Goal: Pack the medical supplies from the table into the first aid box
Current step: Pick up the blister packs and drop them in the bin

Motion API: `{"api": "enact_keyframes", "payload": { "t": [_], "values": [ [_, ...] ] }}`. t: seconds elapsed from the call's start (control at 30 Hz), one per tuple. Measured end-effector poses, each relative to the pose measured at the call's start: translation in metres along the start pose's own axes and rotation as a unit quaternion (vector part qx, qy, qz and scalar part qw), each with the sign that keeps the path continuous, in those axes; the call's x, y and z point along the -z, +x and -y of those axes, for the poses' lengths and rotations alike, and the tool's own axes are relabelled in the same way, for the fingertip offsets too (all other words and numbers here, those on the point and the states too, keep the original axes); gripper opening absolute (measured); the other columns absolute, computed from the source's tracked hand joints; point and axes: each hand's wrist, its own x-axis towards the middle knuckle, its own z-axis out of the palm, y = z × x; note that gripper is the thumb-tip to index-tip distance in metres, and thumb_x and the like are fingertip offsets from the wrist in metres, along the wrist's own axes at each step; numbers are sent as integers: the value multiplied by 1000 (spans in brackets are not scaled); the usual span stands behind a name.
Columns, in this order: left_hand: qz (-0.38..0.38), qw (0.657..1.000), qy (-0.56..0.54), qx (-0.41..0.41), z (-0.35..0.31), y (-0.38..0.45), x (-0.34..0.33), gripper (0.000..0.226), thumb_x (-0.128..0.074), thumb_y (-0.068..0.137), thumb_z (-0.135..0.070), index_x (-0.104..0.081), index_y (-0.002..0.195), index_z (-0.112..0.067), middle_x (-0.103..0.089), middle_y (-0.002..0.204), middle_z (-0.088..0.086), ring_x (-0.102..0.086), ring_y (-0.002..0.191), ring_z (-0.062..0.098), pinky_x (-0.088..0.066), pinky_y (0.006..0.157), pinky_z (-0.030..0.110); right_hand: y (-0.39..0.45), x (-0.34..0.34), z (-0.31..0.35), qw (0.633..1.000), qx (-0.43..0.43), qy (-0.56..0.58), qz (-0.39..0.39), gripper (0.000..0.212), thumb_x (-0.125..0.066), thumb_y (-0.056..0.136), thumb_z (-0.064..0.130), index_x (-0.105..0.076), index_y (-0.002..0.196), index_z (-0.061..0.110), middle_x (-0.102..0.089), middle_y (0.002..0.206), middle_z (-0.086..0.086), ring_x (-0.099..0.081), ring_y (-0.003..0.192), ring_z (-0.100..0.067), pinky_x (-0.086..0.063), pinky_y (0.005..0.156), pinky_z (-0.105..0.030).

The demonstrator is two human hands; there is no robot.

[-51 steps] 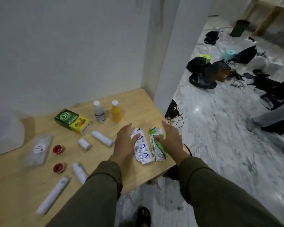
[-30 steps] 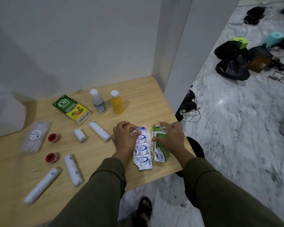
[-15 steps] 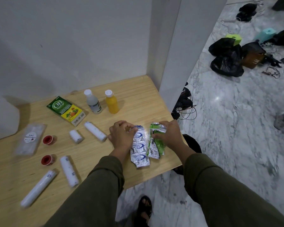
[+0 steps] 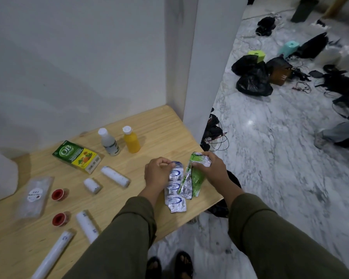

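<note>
Blister strips (image 4: 175,190) beside bottles (image 4: 131,140), rolls (image 4: 114,176)

Wooden table (image 4: 161,125) set against white wall (image 4: 79,57); white pillar (image 4: 208,67) at its far right corner; grey marble floor (image 4: 270,158) beyond, right of table.

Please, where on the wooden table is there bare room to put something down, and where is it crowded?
Bare wood lies on the table between the yellow bottle, the wall corner and the right hand. A smaller patch lies between the long white roll and the left hand. The left part is crowded: green box, rolls, two red tape rings, a clear packet.
</note>
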Motion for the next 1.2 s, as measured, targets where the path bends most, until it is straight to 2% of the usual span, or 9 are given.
{"api": "enact_keyframes", "payload": {
  "t": [0.1,0.17,0.3,0.43,0.6,0.8,0.97,1.03,1.2],
  "values": [
    [32,999,-13,-13,-12,0,-2,18,-76,75,-32,-63,63,-33,-65,101,-4,-57,106,30,-50,87,48,-10,9,8,999,16,-6,-34,25,-69,83,21,-63,105,9,-61,93,-4,-55,80,-15,-43,67,-25],
    [48,998,-40,-25,-24,-1,-3,17,-77,75,-30,-64,64,-34,-61,97,-10,-57,107,32,-52,85,51,-14,17,12,997,20,-29,-61,20,-66,86,21,-66,102,10,-61,92,-3,-55,86,-18,-39,73,-27],
    [78,992,-2,-104,-54,-4,-4,12,-73,80,-26,-63,73,-28,-65,108,2,-52,112,25,-42,92,34,-21,37,19,992,6,-18,-129,14,-67,85,18,-70,96,10,-67,91,-7,-60,89,-23,-48,84,-36],
    [116,982,16,-145,-75,-3,-24,12,-71,81,-26,-63,73,-28,-65,110,2,-51,113,24,-41,94,35,-30,64,17,981,-22,29,-188,13,-68,83,19,-73,92,11,-67,86,-4,-61,86,-20,-52,86,-38],
    [167,966,29,-196,-103,-2,-76,5,-68,85,-22,-72,85,-19,-66,107,3,-55,107,23,-39,85,26,-25,112,-2,962,-61,70,-257,15,-71,82,22,-73,92,11,-67,102,-8,-60,101,-24,-49,93,-43],
    [204,959,31,-193,-132,6,-156,12,-65,87,-18,-73,94,-12,-67,111,4,-56,104,15,-34,83,19,6,167,-51,943,-115,139,-278,5,-71,82,23,-69,84,19,-67,108,-12,-60,103,-27,-49,91,-42],
    [219,966,43,-128,-136,24,-226,9,-65,86,-21,-72,87,-17,-66,101,0,-58,107,20,-45,91,31,35,192,-93,917,-163,218,-293,10,-69,84,16,-68,90,8,-67,91,-10,-61,88,-24,-47,79,-32],
    [230,965,51,-115,-133,31,-249,9,-64,86,-19,-72,88,-15,-61,93,-5,-57,97,16,-43,82,28,48,195,-111,911,-189,232,-285,15,-68,85,15,-67,95,5,-66,91,-7,-60,91,-23,-46,82,-33],
    [240,964,94,-70,-105,53,-287,10,-65,87,-20,-71,90,-13,-63,100,1,-53,90,13,-36,74,21,82,185,-152,902,-233,238,-274,19,-67,85,13,-67,100,1,-64,99,-8,-58,92,-20,-44,84,-29]
  ]
}}
